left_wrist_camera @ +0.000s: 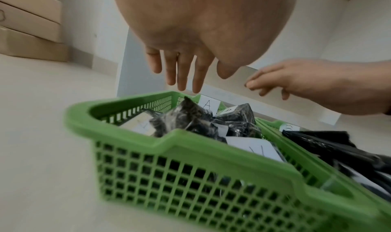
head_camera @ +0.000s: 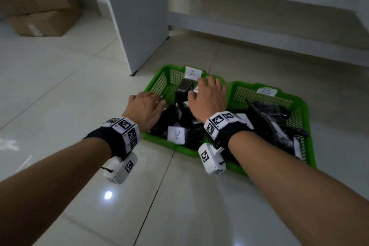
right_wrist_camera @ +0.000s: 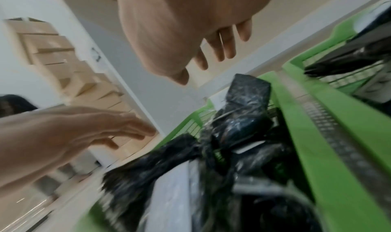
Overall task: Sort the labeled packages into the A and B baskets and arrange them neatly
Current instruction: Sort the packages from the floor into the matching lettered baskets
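Observation:
Two green mesh baskets sit side by side on the floor. The A basket (head_camera: 165, 78) on the left carries a white "A" tag (head_camera: 192, 73) on its far wall and holds several black wrapped packages (head_camera: 182, 90) with white labels. The B basket (head_camera: 299, 106) on the right has a "B" tag (head_camera: 266, 91) and more black packages (head_camera: 267, 112). My left hand (head_camera: 147, 106) hovers over the A basket's left rim with straight fingers (left_wrist_camera: 182, 78), holding nothing. My right hand (head_camera: 207, 98) hangs over the middle of the A basket with spread fingers (right_wrist_camera: 224, 48), apart from the packages.
A white cabinet panel (head_camera: 137, 22) stands just behind the A basket. A low white shelf (head_camera: 269, 32) runs behind both baskets. Cardboard boxes (head_camera: 38, 6) are stacked at the far left. Glossy tiled floor (head_camera: 60, 90) lies to the left and in front.

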